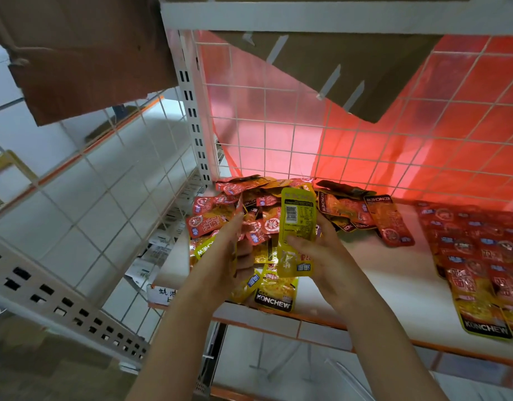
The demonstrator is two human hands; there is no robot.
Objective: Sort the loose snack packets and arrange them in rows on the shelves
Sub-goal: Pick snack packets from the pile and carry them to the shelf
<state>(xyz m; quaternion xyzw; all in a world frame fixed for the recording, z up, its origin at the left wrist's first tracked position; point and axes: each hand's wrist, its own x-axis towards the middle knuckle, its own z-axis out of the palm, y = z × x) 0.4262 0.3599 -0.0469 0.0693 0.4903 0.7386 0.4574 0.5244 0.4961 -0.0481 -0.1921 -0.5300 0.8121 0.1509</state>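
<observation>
Right hand (321, 256): holds a yellow packet (296, 227) upright, back side with barcode facing the camera, thumb pressed across its lower half.
Left hand (229, 256): curled round a few packets seen edge-on; how many is hard to tell.
Loose pile (249, 215): red and yellow snack packets heaped at the left back of the white shelf (379, 279), just behind both hands.
Sorted rows (481, 256): red packets laid overlapping at the shelf's right side, well apart from the pile.
Wire grid (307, 125): white back panel, red sheet behind it.
</observation>
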